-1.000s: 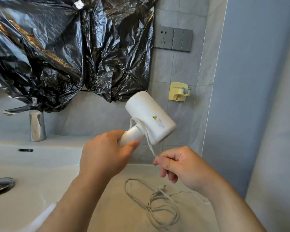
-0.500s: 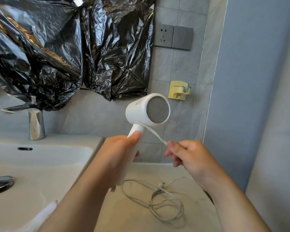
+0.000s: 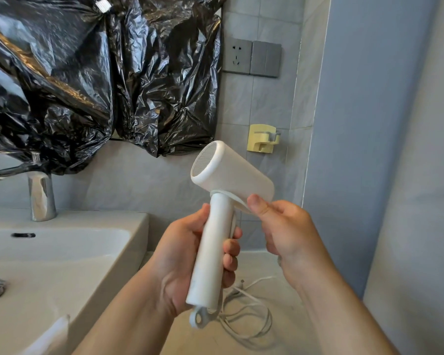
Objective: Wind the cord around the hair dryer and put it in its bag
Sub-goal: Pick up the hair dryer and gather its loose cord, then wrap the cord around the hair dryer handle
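Partly hidden cord [image 3: 235, 201], hair dryer [image 3: 231, 172] handle, sink [image 3: 128, 226] cropped

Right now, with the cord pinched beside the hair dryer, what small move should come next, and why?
Probably carry the right hand round the hair dryer's handle for another turn. The left hand grips the handle upright, only about one loop of cord sits under its head, and most of the cord lies loose on the counter.
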A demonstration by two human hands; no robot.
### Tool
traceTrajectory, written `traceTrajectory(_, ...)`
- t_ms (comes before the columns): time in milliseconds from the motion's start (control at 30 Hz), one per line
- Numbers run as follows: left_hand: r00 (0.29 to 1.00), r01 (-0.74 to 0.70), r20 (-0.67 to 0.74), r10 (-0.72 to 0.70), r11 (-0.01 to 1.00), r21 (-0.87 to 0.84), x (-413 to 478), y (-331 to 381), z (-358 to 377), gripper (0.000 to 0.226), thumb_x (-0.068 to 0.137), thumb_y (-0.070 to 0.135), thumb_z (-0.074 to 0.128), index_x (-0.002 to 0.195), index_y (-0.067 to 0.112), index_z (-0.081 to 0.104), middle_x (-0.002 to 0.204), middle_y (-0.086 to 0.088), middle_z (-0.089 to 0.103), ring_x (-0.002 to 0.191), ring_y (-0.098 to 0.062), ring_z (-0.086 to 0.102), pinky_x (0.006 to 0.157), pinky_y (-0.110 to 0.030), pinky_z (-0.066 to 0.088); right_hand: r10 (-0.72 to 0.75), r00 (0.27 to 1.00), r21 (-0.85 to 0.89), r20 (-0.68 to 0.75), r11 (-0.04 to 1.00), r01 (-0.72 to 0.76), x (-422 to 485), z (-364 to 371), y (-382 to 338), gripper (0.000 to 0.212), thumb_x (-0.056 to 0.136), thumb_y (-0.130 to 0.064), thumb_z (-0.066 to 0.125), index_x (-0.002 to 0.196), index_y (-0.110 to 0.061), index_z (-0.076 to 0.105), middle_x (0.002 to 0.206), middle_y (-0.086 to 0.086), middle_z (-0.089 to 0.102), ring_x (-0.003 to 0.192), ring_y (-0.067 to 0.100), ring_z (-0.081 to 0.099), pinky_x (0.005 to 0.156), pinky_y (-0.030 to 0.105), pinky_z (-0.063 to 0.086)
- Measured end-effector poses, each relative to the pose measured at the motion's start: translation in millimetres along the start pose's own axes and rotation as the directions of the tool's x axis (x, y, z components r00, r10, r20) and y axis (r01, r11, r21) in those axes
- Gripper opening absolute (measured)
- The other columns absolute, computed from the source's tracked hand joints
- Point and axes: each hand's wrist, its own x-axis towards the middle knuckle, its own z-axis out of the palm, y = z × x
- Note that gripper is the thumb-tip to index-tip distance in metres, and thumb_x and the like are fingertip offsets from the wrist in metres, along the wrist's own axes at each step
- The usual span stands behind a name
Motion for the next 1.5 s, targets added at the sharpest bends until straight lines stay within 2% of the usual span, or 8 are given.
traceTrajectory(200, 0.977, 0.080, 0.200, -0.074, 0.996, -0.026, 2.9, -3.8, -5.3, 0.051, 0.084, 0.049, 0.053, 0.089, -0.001, 0.064, 0.063, -0.011, 0.056, 0.053, -0.025, 0.054, 0.059, -0.030, 0.040, 0.056, 0.995, 0.247, 0.087, 0.966, -0.076, -3.6, -1.3, -0.8, 0.076, 0.051, -0.052, 0.078, 0.115, -0.018, 0.056, 0.074, -0.004, 0.064, 0.035, 0.000, 0.042, 0.036, 0.018, 0.028)
traceTrajectory(533, 0.940, 0.145, 0.312, -0.138, 0.989, 0.000, 15.4, -12.7, -11.3, 0.061, 0.093, 0.057, 0.044, 0.099, -0.001, 0.061, 0.077, -0.018, 0.067, 0.065, -0.029, 0.065, 0.067, -0.034, 0.049, -0.171, 0.975, 0.603, 0.144, 0.796, 0.050, -3.9, -6.7, 2.0, 0.052, 0.058, -0.033, 0.088, 0.098, -0.014, 0.061, 0.075, 0.002, 0.061, 0.035, 0.005, 0.034, 0.041, 0.021, 0.019)
traceTrajectory(700, 0.965, 0.076, 0.247, -0.084, 0.996, 0.039, 13.0, -13.9, -7.6, 0.058, 0.083, 0.054, 0.054, 0.099, -0.002, 0.061, 0.083, -0.021, 0.063, 0.066, -0.032, 0.064, 0.064, -0.037, 0.053, -0.154, 0.983, 0.516, 0.101, 0.853, 0.080, -6.7, -6.9, -0.8, 0.058, 0.072, -0.013, 0.075, 0.120, 0.006, 0.048, 0.054, -0.011, 0.059, 0.037, -0.001, 0.051, 0.039, 0.011, 0.037)
traceTrajectory(900, 0.983, -0.176, -0.038, 0.177, 0.984, 0.026, 13.2, -12.4, -11.4, 0.075, 0.073, 0.042, 0.066, 0.128, -0.008, 0.054, 0.113, -0.029, 0.059, 0.095, -0.041, 0.061, 0.080, -0.047, 0.053, -0.080, 0.988, 0.418, 0.130, 0.908, 0.018, -4.9, -8.4, 0.8, 0.047, 0.079, -0.008, 0.071, 0.119, 0.004, 0.050, 0.077, 0.002, 0.061, 0.036, 0.000, 0.051, 0.036, 0.009, 0.035)
traceTrajectory(1000, 0.753, -0.455, -0.230, 0.617, 0.740, 0.495, 14.5, -11.5, -14.9, 0.104, 0.054, 0.047, 0.079, 0.146, 0.021, 0.038, 0.138, -0.006, 0.055, 0.112, -0.020, 0.063, 0.089, -0.041, 0.055, -0.069, 0.980, 0.364, 0.185, 0.932, -0.003, -4.5, -8.5, -0.6, 0.043, 0.078, -0.010, 0.072, 0.115, 0.001, 0.052, 0.074, 0.000, 0.061, 0.036, -0.001, 0.052, 0.037, 0.009, 0.036)
traceTrajectory(1100, 0.618, -0.329, -0.035, 0.785, 0.299, 0.896, 9.2, -6.2, -19.8, 0.098, 0.050, 0.047, 0.086, 0.138, 0.042, 0.044, 0.132, 0.010, 0.055, 0.114, -0.009, 0.060, 0.094, -0.036, 0.054, -0.087, 0.976, 0.268, 0.201, 0.963, 0.031, -2.8, -8.4, -0.7, 0.061, 0.061, -0.016, 0.086, 0.112, -0.005, 0.054, 0.085, 0.007, 0.071, 0.062, 0.013, 0.071, 0.057, 0.026, 0.052)
traceTrajectory(1300, 0.786, -0.231, 0.024, 0.618, 0.258, 0.938, -1.0, 12.4, -38.1, 0.108, 0.036, 0.054, 0.090, 0.134, 0.039, 0.048, 0.129, 0.006, 0.058, 0.111, -0.010, 0.061, 0.092, -0.031, 0.053, -0.075, 0.912, 0.085, 0.402, 0.995, 0.044, -12.8, -9.7, -8.5, 0.049, 0.072, -0.004, 0.078, 0.115, -0.007, 0.055, 0.080, 0.001, 0.063, 0.046, -0.002, 0.057, 0.039, 0.008, 0.037)
traceTrajectory(1500, 0.858, -0.332, 0.104, 0.503, 0.389, 0.860, -0.2, 6.4, -40.1, 0.056, 0.051, 0.032, 0.092, 0.103, 0.025, 0.073, 0.100, -0.004, 0.076, 0.092, -0.021, 0.072, 0.073, -0.033, 0.058, -0.140, 0.779, 0.140, 0.612, 0.988, 0.068, -12.2, -14.9, -11.2, 0.055, 0.073, -0.004, 0.076, 0.124, -0.006, 0.057, 0.083, 0.008, 0.061, 0.048, 0.003, 0.049, 0.039, 0.010, 0.032)
